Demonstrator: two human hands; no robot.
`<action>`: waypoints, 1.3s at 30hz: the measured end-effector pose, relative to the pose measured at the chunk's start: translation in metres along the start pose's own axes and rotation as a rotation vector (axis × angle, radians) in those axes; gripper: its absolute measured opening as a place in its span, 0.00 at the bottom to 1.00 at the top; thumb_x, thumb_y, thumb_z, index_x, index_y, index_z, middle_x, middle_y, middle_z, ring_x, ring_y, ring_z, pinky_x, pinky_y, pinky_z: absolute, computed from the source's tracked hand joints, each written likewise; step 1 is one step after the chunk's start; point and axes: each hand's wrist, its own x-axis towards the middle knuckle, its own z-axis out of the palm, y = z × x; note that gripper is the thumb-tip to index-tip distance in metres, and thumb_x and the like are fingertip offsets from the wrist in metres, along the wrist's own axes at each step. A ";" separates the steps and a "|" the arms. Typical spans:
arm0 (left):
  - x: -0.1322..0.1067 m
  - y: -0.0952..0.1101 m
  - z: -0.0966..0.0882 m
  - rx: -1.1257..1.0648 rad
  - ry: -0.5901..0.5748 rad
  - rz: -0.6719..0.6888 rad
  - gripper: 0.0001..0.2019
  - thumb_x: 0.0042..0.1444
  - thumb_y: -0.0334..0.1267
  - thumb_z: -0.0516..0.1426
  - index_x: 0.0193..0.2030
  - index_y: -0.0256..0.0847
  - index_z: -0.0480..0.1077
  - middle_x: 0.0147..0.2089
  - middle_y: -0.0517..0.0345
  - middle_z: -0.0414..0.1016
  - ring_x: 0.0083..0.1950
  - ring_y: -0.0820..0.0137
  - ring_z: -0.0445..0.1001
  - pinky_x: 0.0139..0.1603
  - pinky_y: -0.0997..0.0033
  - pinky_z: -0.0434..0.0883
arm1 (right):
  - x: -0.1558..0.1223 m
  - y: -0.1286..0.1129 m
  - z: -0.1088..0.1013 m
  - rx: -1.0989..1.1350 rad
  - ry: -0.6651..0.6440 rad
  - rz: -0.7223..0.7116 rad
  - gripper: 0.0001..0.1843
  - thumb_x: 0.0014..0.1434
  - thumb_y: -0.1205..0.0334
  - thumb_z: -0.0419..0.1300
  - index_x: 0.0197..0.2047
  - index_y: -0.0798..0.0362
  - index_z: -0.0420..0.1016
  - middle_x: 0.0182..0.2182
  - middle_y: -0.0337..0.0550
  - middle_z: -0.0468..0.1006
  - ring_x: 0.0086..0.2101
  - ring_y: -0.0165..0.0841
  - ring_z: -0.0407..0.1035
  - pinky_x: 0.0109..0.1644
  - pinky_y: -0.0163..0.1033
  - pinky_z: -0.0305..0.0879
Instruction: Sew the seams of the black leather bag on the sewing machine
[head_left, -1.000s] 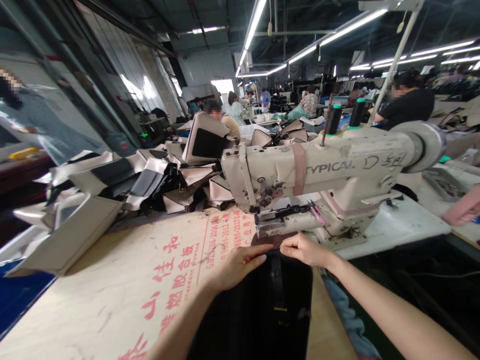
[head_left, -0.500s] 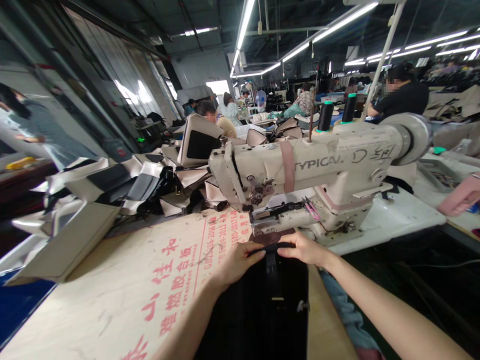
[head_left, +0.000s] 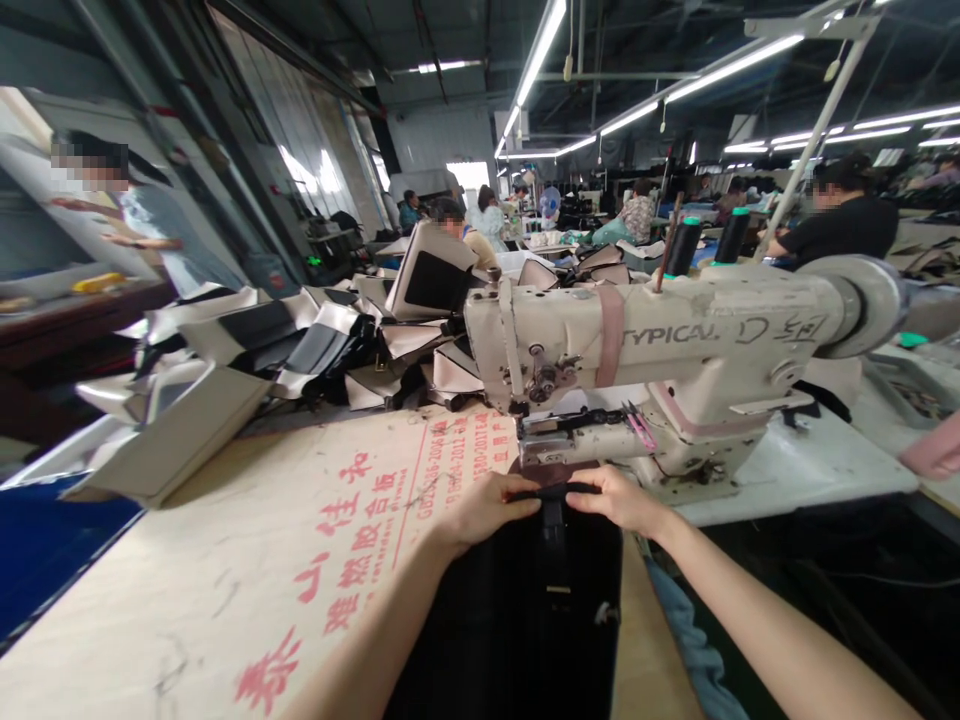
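Right now the left hand (head_left: 487,510) and right hand (head_left: 615,500) sit close together, both pinching a flat black strap (head_left: 555,491) on a black bag (head_left: 502,620)! It lies just below the cream industrial sewing machine (head_left: 675,335), beside a red-printed plywood counter (head_left: 225,570), with cream-and-black bag panels (head_left: 315,345) heaped beyond.

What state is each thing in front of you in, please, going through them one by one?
Left hand, pinching the black strap
Right hand, pinching the same strap
Black bag, lying flat, strap across its top edge
Thread cones, upright on the sewing machine
Cut bag panels, piled loosely
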 end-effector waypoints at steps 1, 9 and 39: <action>-0.001 0.000 0.000 -0.022 -0.002 -0.005 0.14 0.50 0.43 0.57 0.42 0.39 0.73 0.40 0.57 0.76 0.40 0.66 0.72 0.41 0.72 0.67 | 0.001 -0.001 0.000 0.004 -0.003 -0.006 0.19 0.53 0.51 0.58 0.40 0.57 0.74 0.35 0.42 0.75 0.38 0.34 0.67 0.44 0.38 0.61; -0.045 0.008 -0.010 -0.080 0.199 -0.126 0.17 0.50 0.44 0.58 0.44 0.38 0.72 0.42 0.57 0.77 0.44 0.64 0.72 0.46 0.68 0.67 | 0.037 -0.021 0.027 0.047 -0.112 -0.134 0.18 0.50 0.50 0.60 0.39 0.54 0.76 0.38 0.41 0.76 0.40 0.36 0.67 0.48 0.40 0.61; -0.091 -0.055 -0.064 -0.114 0.384 -0.239 0.19 0.44 0.45 0.61 0.40 0.35 0.74 0.37 0.55 0.78 0.38 0.65 0.74 0.43 0.67 0.68 | 0.110 0.017 0.099 0.052 -0.212 -0.214 0.28 0.50 0.41 0.58 0.47 0.52 0.73 0.43 0.44 0.75 0.46 0.38 0.67 0.58 0.48 0.56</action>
